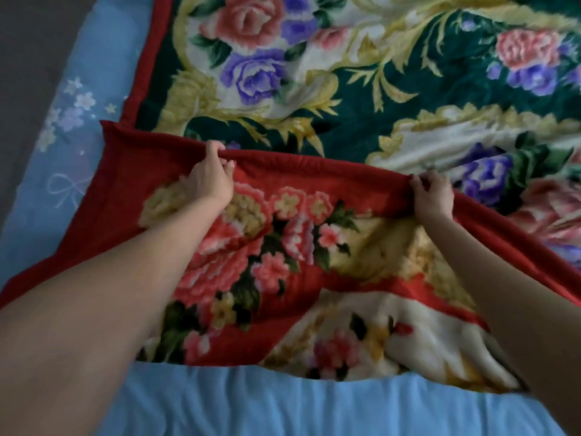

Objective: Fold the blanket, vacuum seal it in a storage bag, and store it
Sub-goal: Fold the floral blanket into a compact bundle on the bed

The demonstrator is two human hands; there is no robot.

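Left hand (211, 177) and right hand (432, 191) each grip the blanket (408, 77) by its red hem (314, 166) — uneven pulls could skew the fold, leaving the corners misaligned.

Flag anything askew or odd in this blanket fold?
Nothing damaged. The red-bordered floral plush blanket is mid-fold: left hand and right hand grip its red edge, which sags between them. The folded-over flap is bunched, not flat, on the light blue bedsheet.

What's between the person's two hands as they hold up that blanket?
In the head view, only the blanket's red border runs from the left hand to the right hand, sagging slightly. Both hands pinch that edge; nothing else lies between them.
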